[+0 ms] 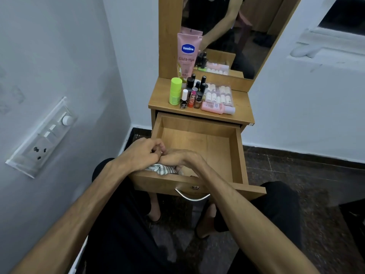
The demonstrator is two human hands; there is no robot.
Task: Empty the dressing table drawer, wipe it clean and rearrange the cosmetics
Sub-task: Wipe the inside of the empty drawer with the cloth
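Observation:
The wooden drawer (199,143) is pulled out and its floor is bare. In its near left corner lies a bunched grey-and-white checked cloth (162,168). My right hand (182,158) sits on top of the cloth with fingers curled down round it. My left hand (143,153) is over the drawer's left wall, its curled fingers meeting the right hand just above the cloth. On the table top (242,107) stand the cosmetics: a pink Vaseline tube (187,54), a green stick (175,91), several nail polish bottles (192,93), a clear box of small bottles (219,94) and a pink bottle (216,108) lying down.
A mirror (233,36) rises behind the table top. A white wall with a switch panel (43,137) is close on the left. The drawer's metal handle (192,195) is above my knees. Dark stone floor (296,165) lies to the right.

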